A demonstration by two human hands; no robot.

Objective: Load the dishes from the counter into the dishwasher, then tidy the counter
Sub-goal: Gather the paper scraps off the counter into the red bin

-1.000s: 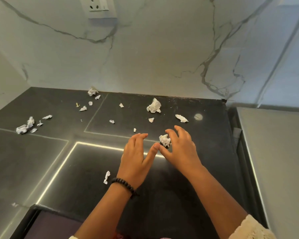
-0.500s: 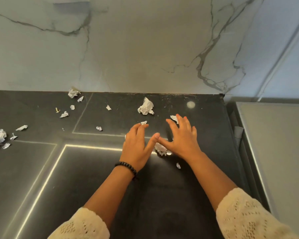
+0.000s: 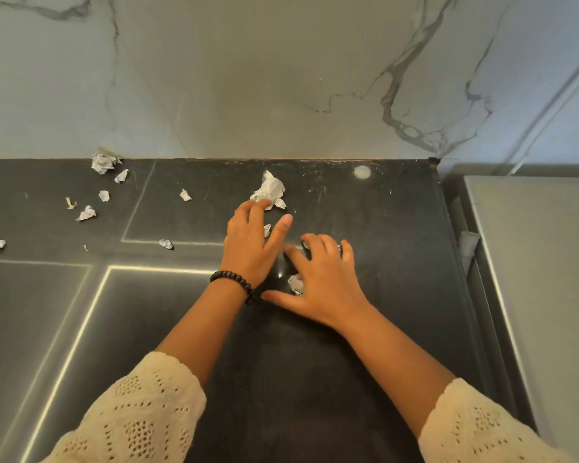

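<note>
Since half a second back, left hand (image 3: pixel 248 242) reached farther toward twelve o'clock, fingertips now touching the large crumpled white paper wad (image 3: pixel 269 192), fingers extended, nothing grasped. Right hand (image 3: pixel 321 282) spread flat, loosely cupped over small crinkled white scraps (image 3: pixel 295 283), likely corralling them on the smooth dark stone counter (image 3: pixel 381 228). More torn bits (image 3: pixel 103 196) scattered toward ten o'clock.

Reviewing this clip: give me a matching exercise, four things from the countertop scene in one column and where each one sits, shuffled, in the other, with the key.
Things:
1. largest paper wad
2. bead bracelet
3. paper scrap
4. crumpled wad

Places:
A. against the wall, far left
B. under the right hand
C. on the left wrist
D. at the fingertips of the left hand

Pairs: 1-D, 2-C, 3-B, 4-A
</note>
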